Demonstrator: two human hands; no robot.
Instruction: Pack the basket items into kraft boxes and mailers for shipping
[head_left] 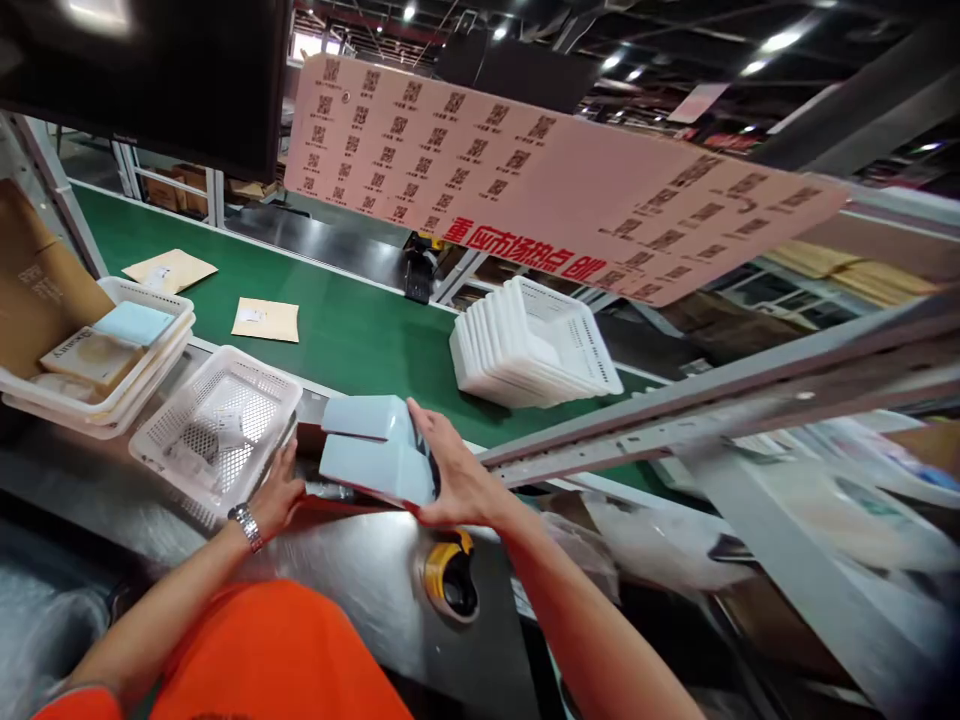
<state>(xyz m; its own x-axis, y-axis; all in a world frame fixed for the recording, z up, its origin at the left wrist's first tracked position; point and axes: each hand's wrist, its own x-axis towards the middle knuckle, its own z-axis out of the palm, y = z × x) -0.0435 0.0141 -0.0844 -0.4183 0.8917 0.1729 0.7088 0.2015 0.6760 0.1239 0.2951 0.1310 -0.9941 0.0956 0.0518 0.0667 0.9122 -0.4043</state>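
My right hand (457, 470) is closed around the right end of two light blue boxes (375, 450), fingers over the far edge and thumb at the near side. The boxes lie side by side, tilted, over a dark reddish-brown tray or carton (311, 445) mostly hidden under them. A small clear item (330, 490) shows at the boxes' near left. My left hand (277, 492), with a metal watch at the wrist, rests between the white mesh basket (150, 440) and that carton, its fingers stretched out. Small clear-wrapped items (225, 425) lie in the basket.
Stacked white baskets (112, 415) at left hold cartons. Kraft envelopes (266, 320) lie on the green conveyor (360, 330), with nested white baskets (517, 350) farther right. A yellow-and-black tape roll (450, 577) sits on the metal bench (360, 560). A code board (525, 180) hangs ahead.
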